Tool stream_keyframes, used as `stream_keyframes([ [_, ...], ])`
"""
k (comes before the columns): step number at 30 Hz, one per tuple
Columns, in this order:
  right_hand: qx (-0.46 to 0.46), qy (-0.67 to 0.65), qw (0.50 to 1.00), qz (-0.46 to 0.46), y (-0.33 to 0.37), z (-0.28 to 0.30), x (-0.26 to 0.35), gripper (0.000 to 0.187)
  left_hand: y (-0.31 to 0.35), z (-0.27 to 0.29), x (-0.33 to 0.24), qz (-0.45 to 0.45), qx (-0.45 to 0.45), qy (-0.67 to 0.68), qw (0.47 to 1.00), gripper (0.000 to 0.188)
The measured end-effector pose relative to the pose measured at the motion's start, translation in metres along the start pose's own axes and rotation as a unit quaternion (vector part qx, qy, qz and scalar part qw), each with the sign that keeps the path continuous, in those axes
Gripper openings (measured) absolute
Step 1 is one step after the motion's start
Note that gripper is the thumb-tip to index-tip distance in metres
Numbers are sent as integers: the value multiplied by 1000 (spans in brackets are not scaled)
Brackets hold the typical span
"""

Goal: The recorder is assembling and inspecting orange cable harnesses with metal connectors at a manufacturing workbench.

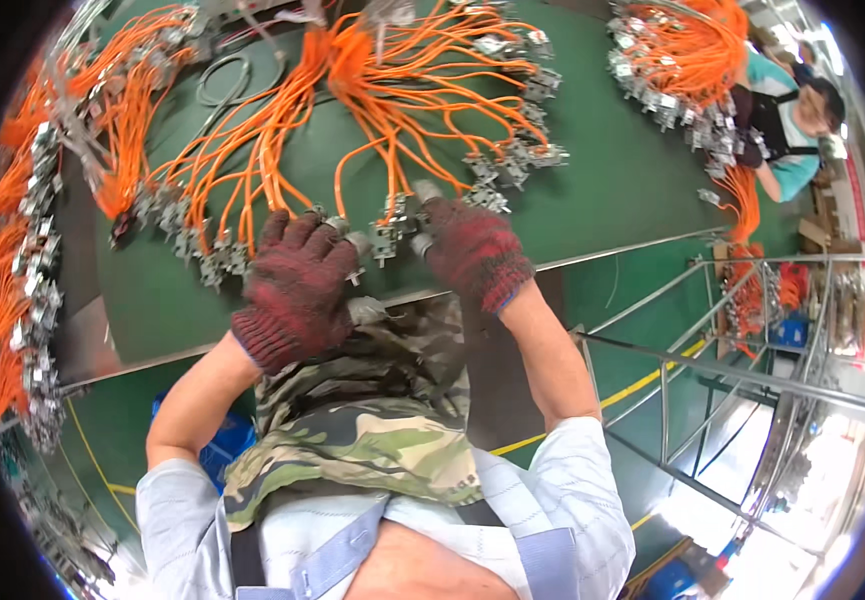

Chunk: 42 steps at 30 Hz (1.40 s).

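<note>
Your left hand (302, 280), right hand (474, 250): gloved fingers part-curled by the worktop's (602, 180) near edge, hold unclear; orange cables (270, 170) could snag, being crowded.

Fisheye head view in bright, diffuse indoor light; shadows on the green tabletop (597, 190) are soft. Orange cables (270, 180) near the centre appear fairly sharp, whereas glare whitens patches at lower right, metal rails (742, 374) curve, and detail smears toward the black circular rim
</note>
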State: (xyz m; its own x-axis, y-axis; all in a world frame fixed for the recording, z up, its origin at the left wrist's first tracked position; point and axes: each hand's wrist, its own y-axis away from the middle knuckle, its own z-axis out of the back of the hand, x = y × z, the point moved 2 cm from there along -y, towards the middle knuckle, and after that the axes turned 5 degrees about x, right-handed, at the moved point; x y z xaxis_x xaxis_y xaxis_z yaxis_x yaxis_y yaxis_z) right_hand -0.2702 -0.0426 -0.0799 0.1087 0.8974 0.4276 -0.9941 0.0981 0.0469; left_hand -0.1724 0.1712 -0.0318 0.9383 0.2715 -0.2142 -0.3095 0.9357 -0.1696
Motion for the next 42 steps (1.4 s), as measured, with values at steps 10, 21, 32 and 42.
stream_keyframes([
  [10, -322, 30, 942, -86, -24, 94, -147, 54, -185, -35, 7, -57, -79, 164, 982, 42],
  [21, -194, -164, 957, -142, -106, 84, -228, 60, -296, -106, -1, 25, 114, 155, 981, 42],
  [32, 27, -51, 969, -242, -36, 64, -177, 55, -237, -76, -6, -78, 142, 248, 955, 30],
  [42, 51, 10, 979, -195, -31, 80, -174, 64, -319, -67, 75, -117, 83, -168, 975, 55],
])
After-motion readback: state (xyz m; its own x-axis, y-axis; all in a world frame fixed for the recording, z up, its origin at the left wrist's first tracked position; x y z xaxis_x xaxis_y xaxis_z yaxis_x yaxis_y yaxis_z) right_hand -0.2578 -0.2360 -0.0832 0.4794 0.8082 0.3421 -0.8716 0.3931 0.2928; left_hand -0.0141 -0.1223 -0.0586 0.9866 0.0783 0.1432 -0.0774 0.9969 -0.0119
